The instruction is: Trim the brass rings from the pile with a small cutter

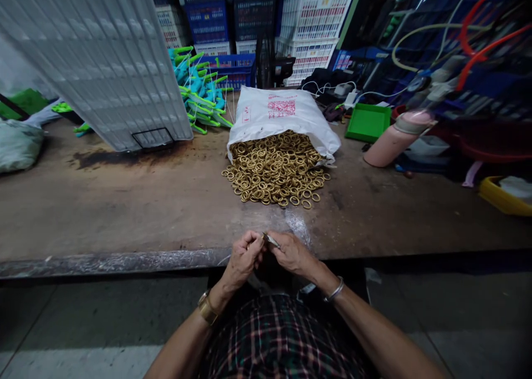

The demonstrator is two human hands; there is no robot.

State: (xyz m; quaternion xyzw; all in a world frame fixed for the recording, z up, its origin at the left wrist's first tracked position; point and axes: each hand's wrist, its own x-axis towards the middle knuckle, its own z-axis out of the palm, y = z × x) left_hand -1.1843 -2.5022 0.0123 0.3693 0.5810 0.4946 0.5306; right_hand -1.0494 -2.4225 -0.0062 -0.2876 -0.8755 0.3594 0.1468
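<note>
Over the front edge of the table, my two hands meet fingertip to fingertip. My left hand (246, 257) is closed in a pinch around a small gold-coloured piece (263, 236), mostly covered by the fingers. My right hand (294, 252) grips a small metal tool with a pointed, blade-like tip (272, 240). That tip points toward the left fingertips; the tool's handle is hidden in the palm. Just beyond the hands lies a heap of gold-coloured rings (276, 171), spilling from the mouth of a white sack (270, 113) with red print.
A pale ribbed panel (120, 52) stands left on the wooden table (124, 213), beside green and turquoise plastic pieces (203, 96). To the right are a green tray (368, 121), a pink bottle (393, 141) and a yellow tray (502, 197). Stacked crates (310, 13) fill the back.
</note>
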